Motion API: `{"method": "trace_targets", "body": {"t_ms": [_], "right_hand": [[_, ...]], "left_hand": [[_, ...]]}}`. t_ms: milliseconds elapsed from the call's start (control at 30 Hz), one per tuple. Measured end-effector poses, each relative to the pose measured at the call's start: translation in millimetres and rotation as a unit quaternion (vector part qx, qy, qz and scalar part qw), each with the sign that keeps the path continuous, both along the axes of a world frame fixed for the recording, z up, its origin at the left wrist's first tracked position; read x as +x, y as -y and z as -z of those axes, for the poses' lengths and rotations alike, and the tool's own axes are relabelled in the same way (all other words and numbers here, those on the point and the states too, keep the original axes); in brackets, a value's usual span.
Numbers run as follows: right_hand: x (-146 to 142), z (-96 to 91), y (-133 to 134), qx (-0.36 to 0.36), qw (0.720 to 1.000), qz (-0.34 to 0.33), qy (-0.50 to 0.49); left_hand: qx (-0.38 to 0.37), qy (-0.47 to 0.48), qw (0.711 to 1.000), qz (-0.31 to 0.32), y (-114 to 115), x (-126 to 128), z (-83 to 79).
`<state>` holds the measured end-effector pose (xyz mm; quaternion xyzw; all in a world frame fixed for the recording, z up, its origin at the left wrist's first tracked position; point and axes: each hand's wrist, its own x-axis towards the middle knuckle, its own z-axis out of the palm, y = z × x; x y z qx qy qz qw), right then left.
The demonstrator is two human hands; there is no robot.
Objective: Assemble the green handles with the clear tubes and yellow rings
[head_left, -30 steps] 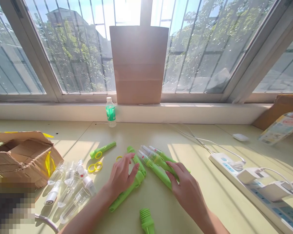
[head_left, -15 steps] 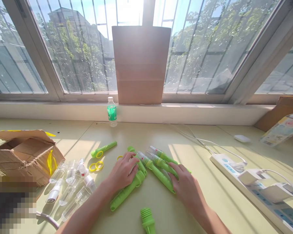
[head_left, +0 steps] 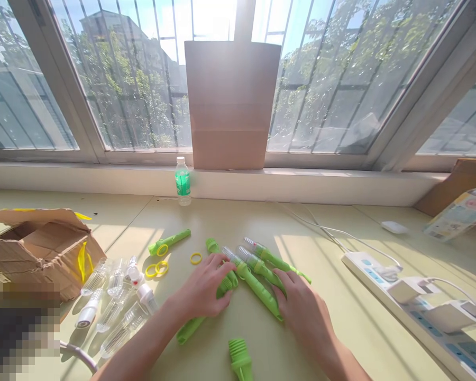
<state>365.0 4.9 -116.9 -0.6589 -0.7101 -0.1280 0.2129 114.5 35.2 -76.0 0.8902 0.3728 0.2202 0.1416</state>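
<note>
Left hand [head_left: 204, 291] and right hand [head_left: 303, 312] are laid flat, fingers spread, nothing gripped, upon green tubes [head_left: 257, 288] by the table's [head_left: 341, 344] near edge. Risk: tubes could be rolled apart by uneven pressure.

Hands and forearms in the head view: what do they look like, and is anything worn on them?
Two bare hands, the left hand and the right hand, with no gloves, rings or watch showing. Both forearms are bare down to the picture's lower edge; no sleeve, strap or marking is in view.
</note>
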Motion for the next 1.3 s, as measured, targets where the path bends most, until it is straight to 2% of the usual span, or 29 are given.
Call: {"method": "trace_targets", "body": {"t_ms": [100,233,367,467,567,800,1000,1300], "right_hand": [[-4.0,-2.3,1.9,0.045,0.998,-0.038,-0.019],[-20.6,-10.9,14.4,0.104,0.981,-0.161,-0.041],[-39.1,-17.5,29.9,0.074,0.963,-0.258,-0.038],[-44.9,-17.3,34.8,0.03,0.951,-0.307,-0.029],[-44.9,-14.4,34.0,0.019,0.954,-0.299,-0.01],[-43.1,-13.2,31.5,0.003,0.97,-0.239,0.036],[-45.6,-13.8,33.2,-0.041,0.967,-0.247,0.036],[-43.5,-14.2,33.6,-0.056,0.967,-0.246,0.028]], "left_hand": [[0.011,0.002,1.0,-0.005,-1.9,-1.4,-0.2],[0.028,0.007,0.998,-0.059,-6.5,-1.3,7.0],[0.03,0.022,0.987,-0.159,-11.2,-0.1,17.7],[0.032,0.024,0.979,-0.202,-13.8,0.1,20.9],[0.039,0.021,0.975,-0.217,-16.4,-0.5,21.2],[0.002,0.003,0.981,-0.193,-22.8,-5.6,25.6],[0.01,0.007,0.98,-0.199,-22.8,-7.6,23.9],[0.027,0.024,0.976,-0.215,-20.6,-3.6,23.8]]}}
